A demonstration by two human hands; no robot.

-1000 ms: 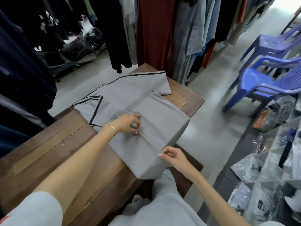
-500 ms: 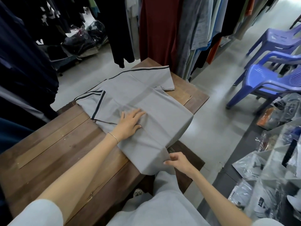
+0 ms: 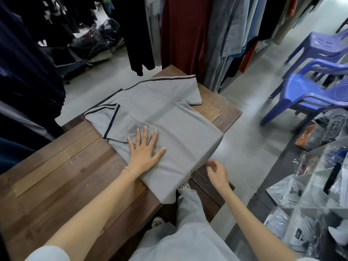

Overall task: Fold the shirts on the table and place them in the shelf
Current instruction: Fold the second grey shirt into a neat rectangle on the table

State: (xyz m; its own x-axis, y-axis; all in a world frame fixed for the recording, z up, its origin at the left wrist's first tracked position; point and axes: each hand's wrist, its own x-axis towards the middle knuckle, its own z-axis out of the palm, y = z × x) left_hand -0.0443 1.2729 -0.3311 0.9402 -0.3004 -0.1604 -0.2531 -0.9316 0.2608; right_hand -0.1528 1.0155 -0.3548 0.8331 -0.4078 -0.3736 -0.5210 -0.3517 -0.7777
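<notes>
The shirt [image 3: 162, 127] lies on the table [image 3: 62, 166], partly folded, hem hanging over the near edge; final folds and shelving remain. The left hand [image 3: 146, 149] presses flat on it, fingers spread. The right hand [image 3: 216, 171] hovers beside, loosely curled, holding nothing. A small mark near the placket is unreadable.

The shirt [image 3: 165, 129] lies on the table [image 3: 62, 178], one edge hanging off the near side. The left hand [image 3: 146, 151] lies flat on it; the sleeve [image 3: 101, 112] lies beyond its fingertips [image 3: 145, 129]. The right hand [image 3: 216, 172] hovers right of them, just off the shirt.
</notes>
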